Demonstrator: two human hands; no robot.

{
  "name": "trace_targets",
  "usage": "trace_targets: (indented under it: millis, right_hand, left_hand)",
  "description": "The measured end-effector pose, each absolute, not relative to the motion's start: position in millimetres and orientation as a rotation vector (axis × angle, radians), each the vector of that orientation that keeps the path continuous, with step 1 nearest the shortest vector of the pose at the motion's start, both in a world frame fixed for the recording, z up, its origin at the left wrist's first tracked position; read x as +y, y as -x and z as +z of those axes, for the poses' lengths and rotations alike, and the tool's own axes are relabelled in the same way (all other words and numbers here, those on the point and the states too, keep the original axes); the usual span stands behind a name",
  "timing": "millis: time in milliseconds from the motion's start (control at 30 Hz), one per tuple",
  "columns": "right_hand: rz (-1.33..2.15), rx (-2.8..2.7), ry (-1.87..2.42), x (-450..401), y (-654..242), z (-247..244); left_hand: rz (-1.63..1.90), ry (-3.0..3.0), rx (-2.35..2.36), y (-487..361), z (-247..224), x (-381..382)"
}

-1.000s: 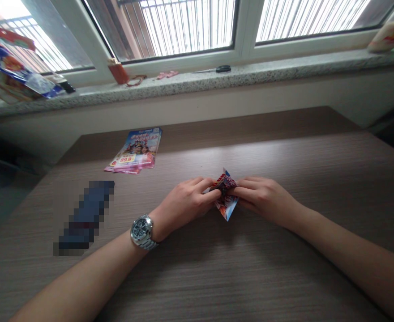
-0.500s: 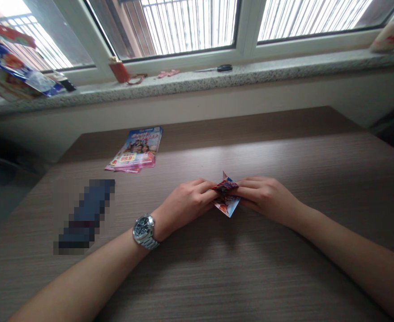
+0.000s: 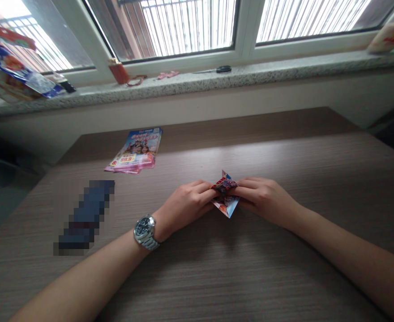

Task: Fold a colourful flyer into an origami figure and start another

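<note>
Pinched folded printed paper (image 3: 226,201) at table (image 3: 284,268) centre between left hand (image 3: 185,206) and right hand (image 3: 266,200), both closed on it; flyer stack (image 3: 136,150) far left, "89.9" readable, other print too small.

Bare table (image 3: 284,277) all round; flyers (image 3: 135,151) far left.

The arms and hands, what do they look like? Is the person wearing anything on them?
Both forearms are bare, with no sleeves showing. The left hand has a silver metal wristwatch with a dark round face on its wrist. The right hand wears nothing: no ring, glove or band shows.
</note>
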State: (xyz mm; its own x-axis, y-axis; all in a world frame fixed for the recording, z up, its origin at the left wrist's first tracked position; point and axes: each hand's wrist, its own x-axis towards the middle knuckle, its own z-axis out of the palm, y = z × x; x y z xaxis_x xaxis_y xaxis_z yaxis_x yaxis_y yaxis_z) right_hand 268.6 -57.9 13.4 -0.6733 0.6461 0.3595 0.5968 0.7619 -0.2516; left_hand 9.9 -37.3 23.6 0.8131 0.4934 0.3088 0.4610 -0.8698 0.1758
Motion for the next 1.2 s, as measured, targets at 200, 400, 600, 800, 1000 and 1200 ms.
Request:
trace_targets:
  millis: [200, 400, 600, 800, 1000, 1200]
  right_hand:
    - [0.259, -2.469, 0.952, -61.2, -263.1, 12.5]
    - [0.351, -2.405, 0.925, -60.1, -263.8, 10.6]
    - [0.542, -2.283, 0.952, -60.0, -261.2, 8.5]
    - [0.647, -2.170, 0.971, -59.9, -258.5, 7.8]
    - [0.734, -2.052, 1.066, -60.4, -256.8, 8.9]
    - [0.867, -1.966, 1.154, -62.6, -254.1, 10.4]
  left_hand:
    - [0.549, -2.842, 0.787, -11.5, 20.0, -37.2]
    - [0.578, -2.712, 0.798, -10.2, 18.9, -36.3]
    - [0.598, -2.592, 0.836, -10.7, 17.8, -35.7]
    - [0.700, -2.380, 0.914, -15.9, 17.9, -40.0]
    - [0.772, -2.178, 0.972, -16.5, 12.8, -43.2]
    - [0.768, -2.108, 0.951, -18.7, 16.5, -43.6]
